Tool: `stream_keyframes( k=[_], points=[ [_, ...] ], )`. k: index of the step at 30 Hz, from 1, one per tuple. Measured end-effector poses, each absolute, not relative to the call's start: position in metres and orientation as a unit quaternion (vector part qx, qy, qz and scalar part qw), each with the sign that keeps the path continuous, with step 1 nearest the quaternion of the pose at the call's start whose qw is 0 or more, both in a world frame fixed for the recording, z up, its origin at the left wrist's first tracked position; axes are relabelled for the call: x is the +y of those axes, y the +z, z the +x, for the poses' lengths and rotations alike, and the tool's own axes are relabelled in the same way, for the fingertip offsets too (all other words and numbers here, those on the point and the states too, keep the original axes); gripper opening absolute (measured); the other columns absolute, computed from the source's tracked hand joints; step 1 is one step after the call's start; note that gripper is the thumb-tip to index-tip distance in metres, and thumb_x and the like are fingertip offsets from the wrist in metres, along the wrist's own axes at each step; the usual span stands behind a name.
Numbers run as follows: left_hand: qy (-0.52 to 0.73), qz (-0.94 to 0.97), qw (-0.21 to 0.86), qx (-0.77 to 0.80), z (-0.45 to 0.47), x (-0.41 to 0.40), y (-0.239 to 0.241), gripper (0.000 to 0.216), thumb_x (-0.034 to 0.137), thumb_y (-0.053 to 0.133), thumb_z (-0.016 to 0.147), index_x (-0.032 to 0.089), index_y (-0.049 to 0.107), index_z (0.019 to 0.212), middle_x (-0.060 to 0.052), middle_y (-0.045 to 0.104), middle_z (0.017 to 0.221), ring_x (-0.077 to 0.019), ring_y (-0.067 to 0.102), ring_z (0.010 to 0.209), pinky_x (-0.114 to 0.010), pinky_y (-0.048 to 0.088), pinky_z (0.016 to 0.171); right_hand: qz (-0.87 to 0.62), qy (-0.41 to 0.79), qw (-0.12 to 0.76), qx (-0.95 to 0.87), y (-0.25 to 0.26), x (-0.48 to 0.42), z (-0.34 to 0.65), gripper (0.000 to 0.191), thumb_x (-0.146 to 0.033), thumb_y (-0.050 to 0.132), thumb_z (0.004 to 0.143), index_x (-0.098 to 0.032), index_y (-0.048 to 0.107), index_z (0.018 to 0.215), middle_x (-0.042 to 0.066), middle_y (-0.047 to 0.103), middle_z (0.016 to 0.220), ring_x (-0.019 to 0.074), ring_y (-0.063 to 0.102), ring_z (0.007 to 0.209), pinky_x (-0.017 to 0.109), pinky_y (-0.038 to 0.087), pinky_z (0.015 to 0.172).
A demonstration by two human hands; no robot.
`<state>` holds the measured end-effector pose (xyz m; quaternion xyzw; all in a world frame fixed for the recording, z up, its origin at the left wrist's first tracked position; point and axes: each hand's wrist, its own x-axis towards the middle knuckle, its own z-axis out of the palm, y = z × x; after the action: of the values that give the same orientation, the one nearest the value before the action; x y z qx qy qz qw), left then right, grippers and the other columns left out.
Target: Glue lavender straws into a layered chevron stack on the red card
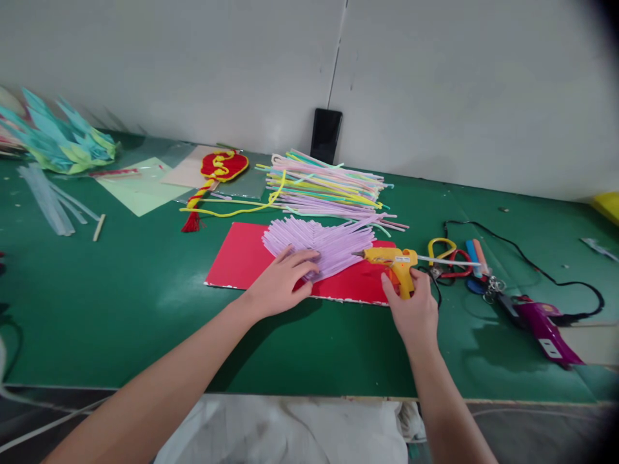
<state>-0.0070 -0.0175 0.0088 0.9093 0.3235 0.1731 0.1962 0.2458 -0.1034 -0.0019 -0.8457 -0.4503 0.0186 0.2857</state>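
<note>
One right-hand grip grasping a yellow glue gun, left-hand grip spread loosely, touching a lilac heart.

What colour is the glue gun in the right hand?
The glue gun is mostly yellow, as the head view shows.

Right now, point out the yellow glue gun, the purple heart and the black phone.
Yellow glue gun point(397, 258), head view: its body.
Purple heart point(333, 250), head view: its ridged middle.
Black phone point(326, 135), head view: its dark face.
</note>
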Motion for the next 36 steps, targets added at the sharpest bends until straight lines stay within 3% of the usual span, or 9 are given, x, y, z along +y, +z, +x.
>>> stream_keyframes(
  k=[4, 26, 36],
  points=[
    [0.174, 0.907, 0.212, 0.32, -0.0093, -0.0157, 0.0079, 0.037, 0.005, 0.037, 0.082, 0.024, 0.057, 0.107, -0.002, 0.05, 0.136, -0.0154, 0.042, 0.129, -0.046, 0.015, 0.117, -0.847, 0.023, 0.284, -0.448, -0.0013, -0.1034, 0.245, 0.061, -0.067, 0.049, 0.073, -0.02, 0.051, 0.112, 0.011, 0.065, 0.096, 0.0269, 0.06, 0.078, 0.033, 0.042, 0.064],
    [0.165, 0.916, 0.178, 0.319, -0.0096, -0.015, 0.0056, 0.03, 0.01, 0.045, 0.082, 0.024, 0.056, 0.107, -0.002, 0.048, 0.138, -0.0175, 0.039, 0.13, -0.046, 0.011, 0.117, -0.834, -0.005, 0.292, -0.468, -0.0048, -0.1039, 0.2469, 0.06, -0.066, 0.049, 0.073, -0.019, 0.051, 0.111, 0.01, 0.065, 0.094, 0.0263, 0.061, 0.077, 0.033, 0.043, 0.062],
    [0.166, 0.908, 0.196, 0.331, -0.0078, -0.0159, 0.0063, 0.024, 0.012, 0.046, 0.085, 0.024, 0.054, 0.105, -0.004, 0.048, 0.137, -0.0177, 0.039, 0.13, -0.049, 0.012, 0.116, -0.8, -0.042, 0.287, -0.525, -0.0037, -0.1055, 0.2414, 0.05, -0.059, 0.053, 0.075, -0.019, 0.053, 0.106, 0.012, 0.066, 0.102, 0.0263, 0.063, 0.087, 0.032, 0.047, 0.066]
  ],
)
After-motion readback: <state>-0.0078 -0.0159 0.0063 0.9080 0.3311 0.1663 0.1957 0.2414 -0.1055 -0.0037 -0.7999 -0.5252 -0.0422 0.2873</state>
